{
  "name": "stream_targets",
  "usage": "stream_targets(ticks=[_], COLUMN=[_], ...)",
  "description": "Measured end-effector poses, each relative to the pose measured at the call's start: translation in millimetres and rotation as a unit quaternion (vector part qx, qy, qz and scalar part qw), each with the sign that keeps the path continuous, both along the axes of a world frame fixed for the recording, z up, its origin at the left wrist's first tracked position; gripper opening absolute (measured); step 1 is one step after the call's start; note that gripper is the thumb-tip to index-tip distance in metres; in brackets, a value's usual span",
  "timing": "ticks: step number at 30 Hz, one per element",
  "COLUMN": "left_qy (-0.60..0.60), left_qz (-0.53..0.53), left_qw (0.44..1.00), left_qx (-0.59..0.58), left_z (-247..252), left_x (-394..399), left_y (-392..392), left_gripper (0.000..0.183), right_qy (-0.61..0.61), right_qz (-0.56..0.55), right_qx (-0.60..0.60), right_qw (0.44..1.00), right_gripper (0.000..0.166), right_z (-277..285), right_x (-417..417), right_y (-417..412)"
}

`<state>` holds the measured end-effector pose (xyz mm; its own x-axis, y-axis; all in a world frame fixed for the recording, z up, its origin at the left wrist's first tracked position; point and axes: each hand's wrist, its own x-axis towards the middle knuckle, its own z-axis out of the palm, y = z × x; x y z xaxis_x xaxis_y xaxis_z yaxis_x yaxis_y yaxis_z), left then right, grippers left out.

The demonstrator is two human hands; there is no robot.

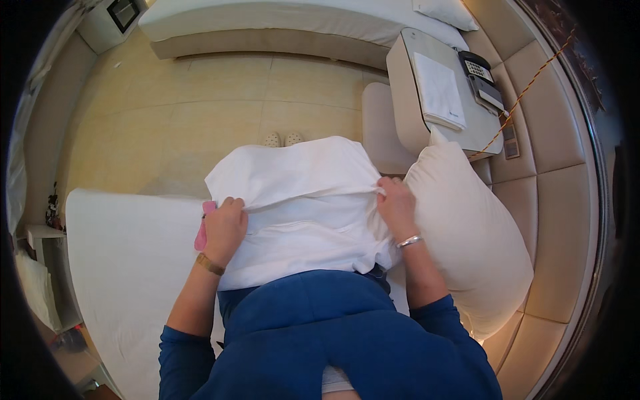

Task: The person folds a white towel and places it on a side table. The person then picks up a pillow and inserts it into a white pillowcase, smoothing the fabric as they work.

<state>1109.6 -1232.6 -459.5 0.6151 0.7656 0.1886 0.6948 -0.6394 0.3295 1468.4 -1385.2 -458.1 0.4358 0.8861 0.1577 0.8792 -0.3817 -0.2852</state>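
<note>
A white pillowcase is spread over my lap, with its open edge stretched between my two hands. My left hand grips the left end of that edge. Beside its knuckles is a pink strip, partly hidden by the hand. My right hand pinches the right end between thumb and fingers. Close by my right forearm, a plump white pillow without a cover leans against the padded headboard. Under me is a bed with a white sheet.
A bedside cabinet ahead to the right bears a folded white cloth and a telephone. A second bed stands across the tiled floor. Cream perforated clogs show past the pillowcase. Open shelving is at left.
</note>
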Motion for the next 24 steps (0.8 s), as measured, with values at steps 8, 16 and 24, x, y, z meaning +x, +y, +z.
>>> stream_targets(ticks=[8,16,24], left_qy=[-0.095,-0.325,0.153], left_qz=[0.073,0.111,-0.012], left_qw=[0.993,0.914,0.971], left_qx=[-0.025,-0.214,-0.185], left_z=[24,98,63], left_x=[-32,-54,-62], left_y=[-13,-31,-38], left_gripper=[0.007,0.015,0.018], right_qy=[-0.014,0.069,0.14], right_qz=[-0.004,0.017,0.148], right_qx=[0.07,0.247,-0.297], right_qw=[0.997,0.966,0.933], right_gripper=[0.028,0.039,0.027], right_z=[26,65,35], right_x=[11,0,-12], right_y=[-21,-22,-57])
